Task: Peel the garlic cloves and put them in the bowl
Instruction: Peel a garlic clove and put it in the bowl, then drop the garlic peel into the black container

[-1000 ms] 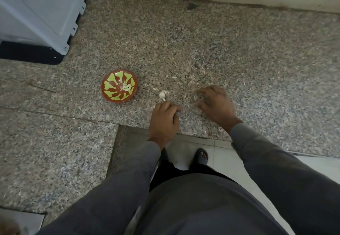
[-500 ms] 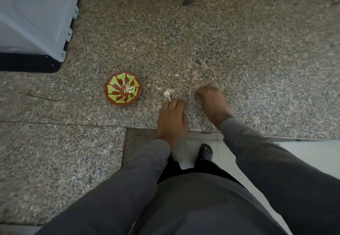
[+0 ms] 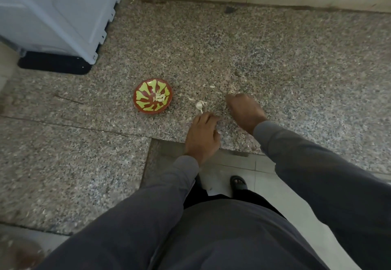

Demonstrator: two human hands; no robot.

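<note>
A small clump of garlic (image 3: pixel 200 105) is lying on the speckled granite counter (image 3: pixel 275 62), just at three o'clock from the red and green bowl (image 3: pixel 152 99) but not touching it. A few peeled cloves (image 3: pixel 160 97) are sitting in the bowl's centre. Thin scraps of skin (image 3: pixel 212 87) are lying on the stone at one o'clock from the clump. The left hand (image 3: pixel 202 136) is resting knuckles up at six o'clock from the garlic, its fingertips curling down right beside the clump; whether they are touching or pinching it cannot be told. The right hand (image 3: pixel 245 111) is lying at three o'clock from the garlic, its fingers bunching downward onto the stone, and what they may be holding is hidden. A pale grey appliance (image 3: pixel 57 11) is standing at ten o'clock from the bowl.
</note>
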